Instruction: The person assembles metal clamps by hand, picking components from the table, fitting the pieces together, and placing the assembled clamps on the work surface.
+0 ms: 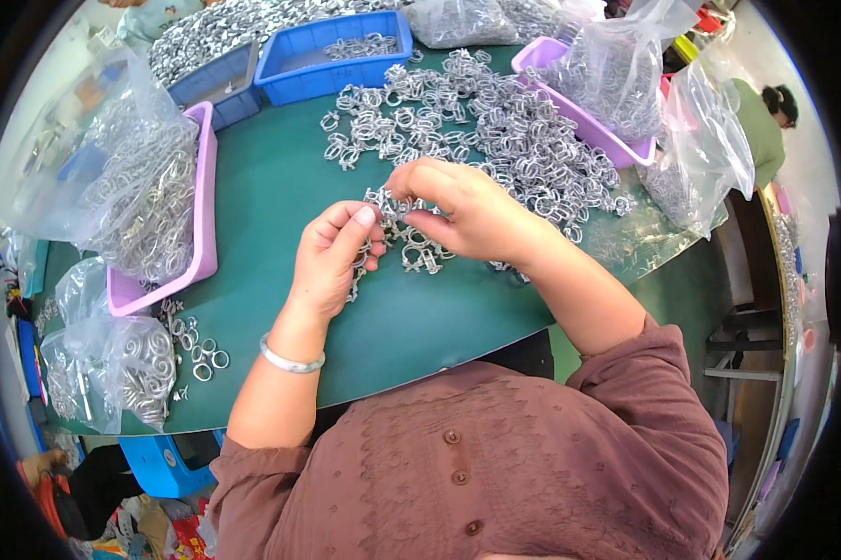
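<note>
My left hand (329, 257) is closed, thumb against fingers, on a small silver metal ring part (361, 252) that shows partly below the fingertips. Just to its right, my right hand (462, 210) curls with its fingertips close to the left thumb, at another silver ring piece (379, 198). Its fingers partly cover that piece, so the exact grip is unclear. Several loose silver ring parts (420, 254) lie on the green table (280, 177) under my right hand. Beyond it spreads a large heap of similar ring parts (532, 140).
Purple trays (206, 196) (616, 145) with clear bags of metal parts stand at left and far right. At the back are a blue bin (271, 75) and more parts. Loose rings (206, 359) and a bag of spiral pieces (150, 373) lie near left. A blue stool (159, 467) stands below.
</note>
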`<move>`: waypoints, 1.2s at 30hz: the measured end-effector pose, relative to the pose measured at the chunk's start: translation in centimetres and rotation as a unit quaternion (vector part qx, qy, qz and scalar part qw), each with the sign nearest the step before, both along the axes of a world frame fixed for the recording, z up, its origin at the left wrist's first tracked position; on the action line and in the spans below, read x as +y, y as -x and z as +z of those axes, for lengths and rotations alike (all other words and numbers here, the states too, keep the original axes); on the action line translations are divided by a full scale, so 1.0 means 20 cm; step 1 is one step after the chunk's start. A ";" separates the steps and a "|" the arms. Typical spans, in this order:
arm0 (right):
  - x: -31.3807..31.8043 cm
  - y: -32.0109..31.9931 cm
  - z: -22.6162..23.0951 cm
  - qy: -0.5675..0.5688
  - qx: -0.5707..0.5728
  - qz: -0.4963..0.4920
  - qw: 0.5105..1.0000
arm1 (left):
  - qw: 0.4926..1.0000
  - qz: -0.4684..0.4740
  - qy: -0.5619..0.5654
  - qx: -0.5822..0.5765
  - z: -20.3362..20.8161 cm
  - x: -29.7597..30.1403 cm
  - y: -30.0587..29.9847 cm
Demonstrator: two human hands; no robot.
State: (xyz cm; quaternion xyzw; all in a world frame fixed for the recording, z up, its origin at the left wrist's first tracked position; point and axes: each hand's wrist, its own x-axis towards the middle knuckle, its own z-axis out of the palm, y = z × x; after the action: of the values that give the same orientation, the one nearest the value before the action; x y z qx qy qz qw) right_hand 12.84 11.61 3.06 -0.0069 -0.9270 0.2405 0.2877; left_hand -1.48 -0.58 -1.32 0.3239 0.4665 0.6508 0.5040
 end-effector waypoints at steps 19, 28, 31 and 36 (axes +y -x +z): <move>0.00 0.03 -0.13 0.449 0.033 0.063 0.891 | 0.999 0.021 0.006 -0.027 0.00 0.00 -0.01; 0.01 0.02 -0.15 0.491 -0.001 0.034 0.870 | 0.999 0.018 0.010 -0.042 -0.01 0.00 -0.01; 0.01 0.02 -0.15 0.513 0.000 0.041 0.858 | 0.999 0.018 0.013 -0.044 -0.01 0.00 -0.01; 0.01 0.01 -0.15 0.515 -0.001 0.043 0.856 | 0.999 0.015 0.013 -0.043 -0.01 0.00 -0.01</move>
State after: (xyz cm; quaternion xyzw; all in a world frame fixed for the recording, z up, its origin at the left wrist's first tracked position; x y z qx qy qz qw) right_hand 12.59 11.80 0.07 -0.1145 -0.6705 0.6956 0.2312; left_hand -1.35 -0.49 -1.59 0.2818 0.4579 0.6654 0.5178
